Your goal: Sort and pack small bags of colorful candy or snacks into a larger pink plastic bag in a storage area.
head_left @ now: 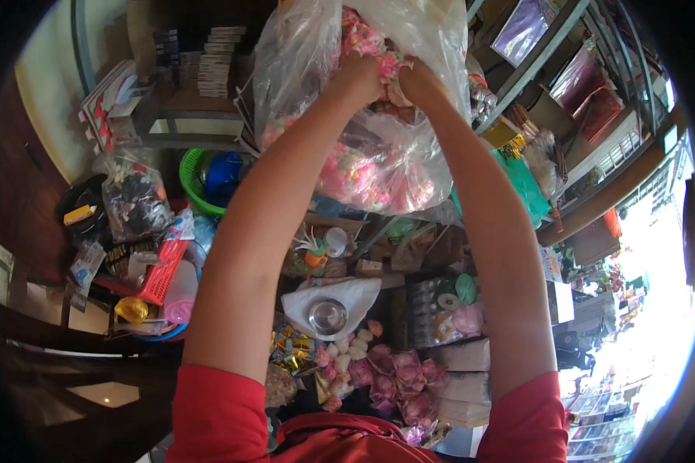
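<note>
Both arms stretch forward into a large clear plastic bag [286, 69] filled with pink, flower-like pieces [355, 174]. Inside the bag's mouth, my left hand [363, 79] is closed on a bunch of pink artificial flowers [363, 35]. Close beside it on the right, my right hand [422, 83] is curled at the same bunch. The fingertips of both hands are partly hidden among the flowers. Below the bag, a round metal bowl [328, 316] rests on a white cloth or sheet [293, 302].
Purple-pink flowers [409, 374] and gold-wrapped pieces [292, 349] lie close to my body. To the left stand a green basket [191, 181], a red basket [156, 278] and a stuffed plastic bag [135, 201]. Metal shelf bars [529, 65] cross at upper right.
</note>
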{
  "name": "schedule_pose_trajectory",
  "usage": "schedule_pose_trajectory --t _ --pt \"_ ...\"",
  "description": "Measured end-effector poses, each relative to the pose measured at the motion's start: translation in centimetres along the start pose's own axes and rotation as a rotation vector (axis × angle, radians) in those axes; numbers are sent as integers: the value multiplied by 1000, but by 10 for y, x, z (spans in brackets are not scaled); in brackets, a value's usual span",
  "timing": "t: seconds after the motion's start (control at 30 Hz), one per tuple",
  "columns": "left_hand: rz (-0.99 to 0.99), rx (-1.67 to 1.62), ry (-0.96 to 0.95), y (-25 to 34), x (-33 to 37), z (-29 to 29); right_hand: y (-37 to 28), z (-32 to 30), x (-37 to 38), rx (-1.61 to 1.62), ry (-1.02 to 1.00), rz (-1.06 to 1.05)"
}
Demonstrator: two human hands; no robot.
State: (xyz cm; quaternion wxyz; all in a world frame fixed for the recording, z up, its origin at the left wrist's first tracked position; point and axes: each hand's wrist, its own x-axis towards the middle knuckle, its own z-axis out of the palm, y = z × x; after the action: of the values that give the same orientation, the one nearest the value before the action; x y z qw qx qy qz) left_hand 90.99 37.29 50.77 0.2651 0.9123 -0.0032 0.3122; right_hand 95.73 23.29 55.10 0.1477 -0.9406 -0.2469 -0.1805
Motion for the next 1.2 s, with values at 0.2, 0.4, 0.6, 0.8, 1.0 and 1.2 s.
schedule_pose_trajectory --t 0.2,0.4,0.6,0.8,1.0,1.2 --pt "147 354 -643 -4 -2 19 24 19 -29 -468 -262 69" --pt "227 435 -939 1 -18 20 1 29 -34 -502 -384 -33" --pt "-16 186 -1318 4 -19 7 37 35 1 -469 -322 -154" --pt "-19 -39 -1448 -1 -22 -18 83 25 56 -11 -430 -127" --pt "-92 217 -1408 -1 -29 -34 71 47 35 -107 -163 -425" --pt "-67 365 -1248 0 -37 -31 48 35 18 -7 -391 -185"
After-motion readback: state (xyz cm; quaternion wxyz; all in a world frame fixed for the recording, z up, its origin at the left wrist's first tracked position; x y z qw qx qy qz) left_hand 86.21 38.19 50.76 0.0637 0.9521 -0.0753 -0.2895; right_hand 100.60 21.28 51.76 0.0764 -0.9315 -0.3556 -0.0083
